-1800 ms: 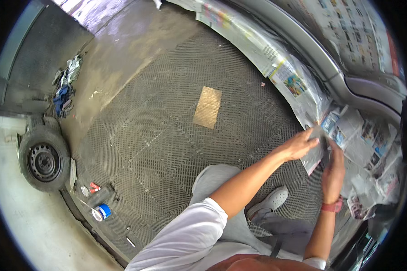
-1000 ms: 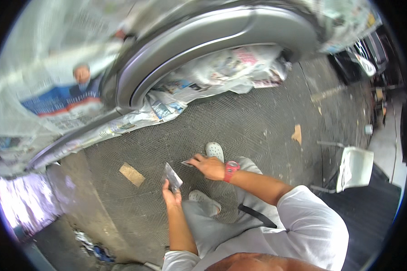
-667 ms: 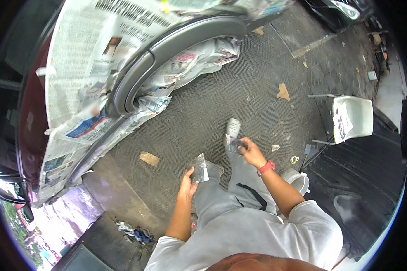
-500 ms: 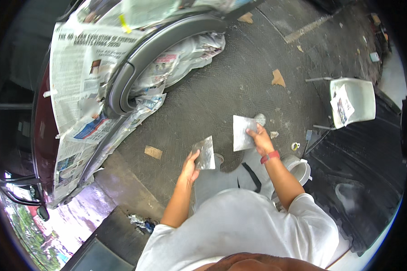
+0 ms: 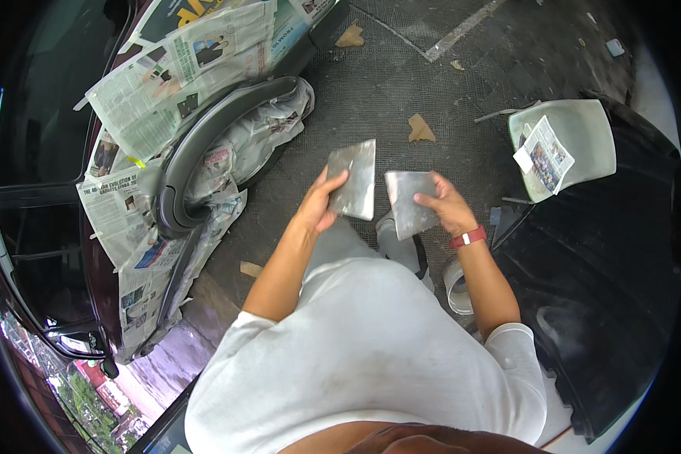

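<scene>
My left hand (image 5: pixel 318 198) is closed on a thin, smudged grey square plate (image 5: pixel 359 181), thumb lying across its face. A short gap to its right, my right hand (image 5: pixel 448 204) grips a similar grey plate (image 5: pixel 405 212) by its right side, thumb on top. Both plates are held apart in front of my body, over the floor. To my left stands a dark red car (image 5: pixel 98 272) masked with newspaper sheets (image 5: pixel 159 98) around a grey curved wheel-arch trim (image 5: pixel 175 170).
At the right a pale chair (image 5: pixel 590 144) carries a folded newspaper (image 5: pixel 548 163). Below it lie a large black panel (image 5: pixel 598 265) and a white bucket (image 5: pixel 458 291), partly hidden by my arm. Cardboard scraps (image 5: pixel 420 127) lie on the textured mat.
My view has turned from the masked car side, where my hands were 1.8 seconds ago. Since half a second ago, both plates have come up and closer together.
</scene>
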A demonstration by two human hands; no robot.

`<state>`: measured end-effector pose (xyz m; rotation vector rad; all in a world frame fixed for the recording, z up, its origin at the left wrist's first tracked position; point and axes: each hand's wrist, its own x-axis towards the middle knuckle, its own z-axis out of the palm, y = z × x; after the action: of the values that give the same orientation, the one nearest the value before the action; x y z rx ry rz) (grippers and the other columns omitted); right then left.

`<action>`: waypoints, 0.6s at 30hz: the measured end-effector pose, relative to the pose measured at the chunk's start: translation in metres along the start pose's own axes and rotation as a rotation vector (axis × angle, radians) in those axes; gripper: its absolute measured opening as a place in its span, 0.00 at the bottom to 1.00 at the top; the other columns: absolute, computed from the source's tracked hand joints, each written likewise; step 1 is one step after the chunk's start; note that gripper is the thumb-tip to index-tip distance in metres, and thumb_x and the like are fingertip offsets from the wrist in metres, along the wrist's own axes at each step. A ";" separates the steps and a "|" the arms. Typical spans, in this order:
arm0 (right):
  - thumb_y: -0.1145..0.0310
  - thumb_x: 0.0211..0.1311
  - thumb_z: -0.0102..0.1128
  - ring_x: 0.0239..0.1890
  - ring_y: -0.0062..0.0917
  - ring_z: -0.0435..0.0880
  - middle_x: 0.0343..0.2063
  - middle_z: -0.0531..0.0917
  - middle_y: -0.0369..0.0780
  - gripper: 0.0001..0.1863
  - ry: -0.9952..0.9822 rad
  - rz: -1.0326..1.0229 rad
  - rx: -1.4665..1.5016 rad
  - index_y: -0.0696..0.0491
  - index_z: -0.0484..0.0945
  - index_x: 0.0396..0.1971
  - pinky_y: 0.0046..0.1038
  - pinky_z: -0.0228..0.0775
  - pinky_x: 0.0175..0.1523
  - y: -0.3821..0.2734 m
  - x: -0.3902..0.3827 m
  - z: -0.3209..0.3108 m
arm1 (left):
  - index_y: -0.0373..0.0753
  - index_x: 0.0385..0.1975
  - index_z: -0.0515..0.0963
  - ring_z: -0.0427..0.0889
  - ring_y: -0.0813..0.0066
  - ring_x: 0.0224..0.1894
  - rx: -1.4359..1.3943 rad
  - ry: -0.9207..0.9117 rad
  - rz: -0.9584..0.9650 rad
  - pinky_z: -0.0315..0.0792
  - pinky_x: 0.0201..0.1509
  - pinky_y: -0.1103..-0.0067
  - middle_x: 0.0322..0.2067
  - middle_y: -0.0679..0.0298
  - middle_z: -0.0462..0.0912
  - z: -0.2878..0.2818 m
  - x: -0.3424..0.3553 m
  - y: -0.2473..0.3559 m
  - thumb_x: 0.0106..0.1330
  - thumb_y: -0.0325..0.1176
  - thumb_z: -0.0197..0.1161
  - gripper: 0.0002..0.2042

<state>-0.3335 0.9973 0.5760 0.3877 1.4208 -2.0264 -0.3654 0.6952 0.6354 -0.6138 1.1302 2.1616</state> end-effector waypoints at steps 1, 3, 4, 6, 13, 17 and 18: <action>0.80 0.64 0.65 0.57 0.25 0.83 0.55 0.85 0.40 0.25 0.060 -0.079 -0.147 0.52 0.75 0.62 0.29 0.72 0.66 -0.015 0.005 -0.012 | 0.40 0.73 0.64 0.82 0.70 0.60 0.021 -0.010 0.017 0.78 0.65 0.70 0.60 0.59 0.79 0.016 0.016 0.008 0.75 0.35 0.65 0.29; 0.83 0.63 0.59 0.56 0.30 0.84 0.54 0.85 0.41 0.27 0.177 -0.241 -0.441 0.50 0.76 0.63 0.31 0.73 0.66 -0.052 0.012 -0.032 | 0.37 0.74 0.63 0.80 0.65 0.64 0.324 0.026 0.047 0.74 0.69 0.68 0.64 0.55 0.77 0.046 0.050 0.013 0.76 0.39 0.64 0.30; 0.84 0.62 0.58 0.58 0.33 0.83 0.54 0.84 0.41 0.29 0.235 -0.366 -0.557 0.49 0.76 0.63 0.34 0.71 0.67 -0.080 0.012 -0.029 | 0.36 0.74 0.63 0.79 0.63 0.64 0.486 0.032 0.080 0.72 0.70 0.68 0.65 0.54 0.77 0.059 0.070 0.013 0.76 0.41 0.64 0.31; 0.85 0.59 0.56 0.61 0.40 0.81 0.55 0.83 0.41 0.32 0.374 -0.601 -0.796 0.46 0.77 0.64 0.41 0.68 0.71 -0.137 0.010 0.000 | 0.33 0.74 0.63 0.76 0.58 0.68 0.794 0.007 0.068 0.67 0.73 0.67 0.67 0.50 0.75 0.113 0.079 0.041 0.77 0.43 0.62 0.32; 0.85 0.55 0.58 0.73 0.42 0.68 0.62 0.78 0.38 0.36 0.314 -0.557 -1.419 0.37 0.82 0.62 0.58 0.50 0.78 -0.199 0.099 -0.029 | 0.36 0.73 0.65 0.77 0.65 0.65 0.531 0.244 0.343 0.70 0.70 0.70 0.64 0.54 0.77 0.139 0.248 0.081 0.77 0.40 0.63 0.29; 0.86 0.57 0.57 0.73 0.43 0.69 0.63 0.78 0.37 0.35 0.255 -0.390 -1.568 0.36 0.82 0.62 0.61 0.44 0.80 -0.266 0.172 -0.080 | 0.35 0.71 0.66 0.79 0.63 0.62 0.212 0.284 0.421 0.70 0.69 0.69 0.61 0.54 0.78 0.138 0.374 0.131 0.77 0.36 0.61 0.26; 0.86 0.57 0.57 0.72 0.44 0.70 0.66 0.75 0.38 0.35 0.250 -0.455 -1.533 0.36 0.82 0.62 0.62 0.45 0.80 -0.299 0.183 -0.079 | 0.34 0.71 0.66 0.79 0.62 0.62 0.172 0.328 0.428 0.71 0.69 0.68 0.61 0.54 0.78 0.142 0.391 0.141 0.77 0.36 0.60 0.26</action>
<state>-0.6723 1.0774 0.6631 -0.4040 2.8470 -0.6156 -0.7549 0.8710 0.5369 -0.7168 1.7379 2.3304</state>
